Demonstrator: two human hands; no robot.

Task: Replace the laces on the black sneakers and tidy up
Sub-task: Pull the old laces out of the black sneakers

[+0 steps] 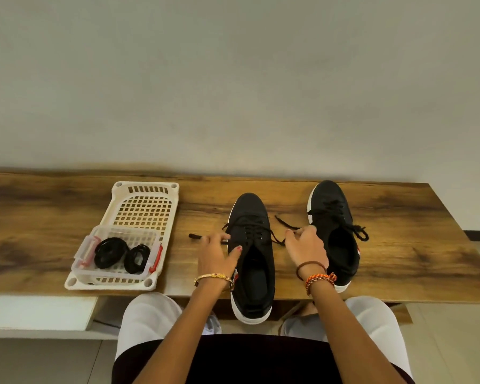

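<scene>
While both lace ends are held out sideways, the near sneaker [252, 253] sits between the hands on the wooden table [399, 245].
The left hand [218, 252] pinches one lace end [196, 236]; the right hand [306, 245] seems pinched on the other. Pulling evenly and low would keep the shoe from tipping.

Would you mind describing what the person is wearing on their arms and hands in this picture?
Both forearms are bare, with no sleeves in view. The left hand has red-painted nails, and its wrist carries a gold bangle with small red accents. The right hand wears a thin brown band at the wrist, and just below it a braided orange, red and dark thread bracelet with a tassel.
</scene>
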